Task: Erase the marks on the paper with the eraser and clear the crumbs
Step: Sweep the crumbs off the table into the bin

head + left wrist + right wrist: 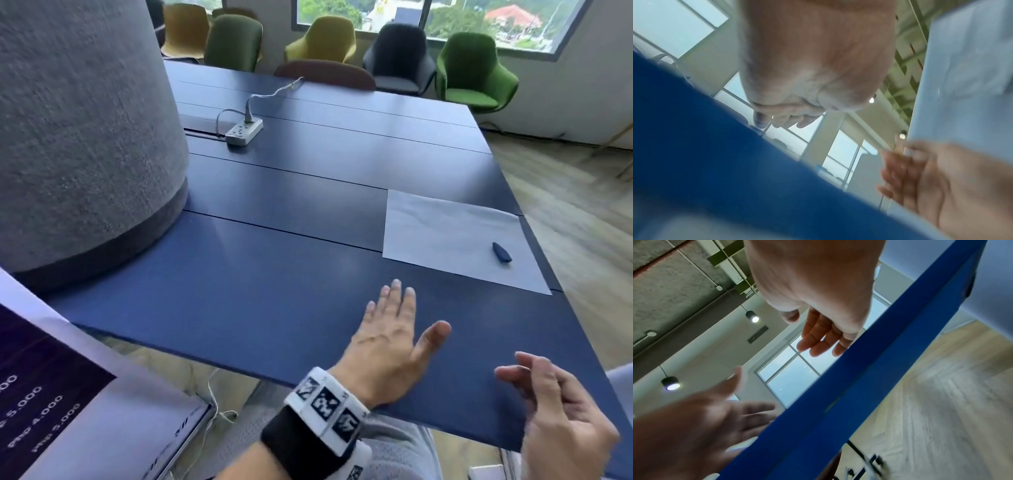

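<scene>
A white sheet of paper [448, 236] lies at the right edge of the blue table [274, 274]. On the sheet's right part rests a small dark blue eraser [502, 252]. I cannot make out any marks on the paper. My left hand [400, 329] is flat over the table near its front edge, fingers straight and spread, short of the paper's near-left corner. My right hand [548, 387] hovers at the front right with loosely curled fingers and holds nothing. The right wrist view shows the right hand's fingers [818, 340] above the table edge [859, 378] and the left hand [694, 426] blurred.
A big grey felt-covered column [85, 137] stands on the table's left side. A white power strip [244, 132] with a cable lies at the back. Several chairs [476, 78] line the far side. A printed board [51, 394] leans at the lower left.
</scene>
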`<state>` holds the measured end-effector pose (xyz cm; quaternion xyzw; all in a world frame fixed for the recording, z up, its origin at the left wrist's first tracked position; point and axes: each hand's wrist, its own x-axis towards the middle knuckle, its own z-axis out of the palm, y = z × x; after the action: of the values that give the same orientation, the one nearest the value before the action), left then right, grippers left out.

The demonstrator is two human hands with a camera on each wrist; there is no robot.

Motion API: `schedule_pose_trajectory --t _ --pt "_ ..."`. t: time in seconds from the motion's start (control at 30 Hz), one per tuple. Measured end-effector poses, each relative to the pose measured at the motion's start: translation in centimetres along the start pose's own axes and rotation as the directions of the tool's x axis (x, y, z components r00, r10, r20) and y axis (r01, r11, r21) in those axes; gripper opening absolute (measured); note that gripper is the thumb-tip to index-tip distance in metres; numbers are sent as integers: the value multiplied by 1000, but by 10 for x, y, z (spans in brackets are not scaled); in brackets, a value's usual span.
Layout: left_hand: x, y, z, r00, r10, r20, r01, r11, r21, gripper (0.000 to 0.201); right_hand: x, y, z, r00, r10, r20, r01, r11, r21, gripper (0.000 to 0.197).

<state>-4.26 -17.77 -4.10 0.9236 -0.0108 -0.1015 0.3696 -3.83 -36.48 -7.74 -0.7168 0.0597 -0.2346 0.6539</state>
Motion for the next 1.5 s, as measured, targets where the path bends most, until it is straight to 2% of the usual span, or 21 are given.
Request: schedule_pose_trajectory --t 0.07,0.17,0.23,0.3,0.37,0.43,0.53,0.63,0.77,0.87,0.93,1.0,1.07,1.1,1.17,1.23,1.3,1.33,1.37,1.43,1.5 --pt "-18 -10 -24 999 -23 -23 24 1000 8 102 1 1 -6 1000 -1 -15 1 1000 -15 33" --pt "-37 -51 -73 990 -131 -44 137 971 194 93 -2 6 -9 1000 12 5 -11 999 -48 27" --pt "-30 -85 -109 981 -194 -4 181 906 383 99 -3 7 -8 999 5 38 -3 998 -56 25" --pt "-12 -113 -139 976 -216 18 169 812 558 118 -6 5 -8 996 -1 84 6 998 -56 25" --pt "9 -136 -160 965 -261 17 191 749 634 132 -8 4 -9 995 -16 98 21 998 -55 25" --pt "25 -146 -170 943 -332 26 234 717 657 125 -9 4 -12 994 -38 100 43 998 -54 25" --pt "38 -138 -157 935 -346 79 210 720 662 124 -10 2 -10 992 -47 116 52 998 -46 25" --pt "44 -108 -119 938 -281 205 84 755 650 130 -13 0 -9 989 -41 141 50 997 -59 26" --pt "47 -51 -63 933 -188 306 -51 774 631 94 -16 -2 -9 989 -68 135 81 992 -96 29" --pt "51 -4 -28 866 -97 491 -195 839 509 92 -17 -3 -10 993 -50 110 59 995 -86 22" --pt "51 18 -22 820 -15 572 -214 919 331 79 -18 -4 -10 994 -49 101 57 996 -75 21" --pt "45 25 -33 850 1 527 -144 962 231 73 -18 -4 -9 993 -54 105 60 997 -50 22" --pt "33 12 -55 908 -79 412 -31 967 255 77 -17 -3 -11 991 -51 122 55 998 -32 24" --pt "27 -3 -68 930 -149 336 49 956 288 83 -17 -3 -11 990 -47 133 50 999 -21 24" --pt "11 -41 -95 945 -294 146 227 907 354 109 -17 -4 -13 988 -36 153 36 999 6 24" --pt "-5 -83 -118 896 -443 -37 426 830 361 127 -17 -6 -15 986 -32 161 27 999 36 23" --pt "-27 -114 -123 808 -574 -134 584 749 312 119 -17 -8 -14 986 -30 165 19 998 68 23" --pt "-36 -122 -119 780 -606 -155 621 723 303 114 -17 -9 -14 986 -29 167 17 997 74 23" --pt "-42 -125 -109 775 -608 -173 629 709 319 111 -17 -9 -13 985 -31 169 19 997 72 23" --pt "-39 -114 -81 812 -547 -205 581 722 376 108 -17 -8 -12 984 -35 174 24 998 61 22" --pt "-21 -83 -49 873 -453 -179 485 769 416 117 -17 -7 -13 983 -36 178 26 998 56 22"
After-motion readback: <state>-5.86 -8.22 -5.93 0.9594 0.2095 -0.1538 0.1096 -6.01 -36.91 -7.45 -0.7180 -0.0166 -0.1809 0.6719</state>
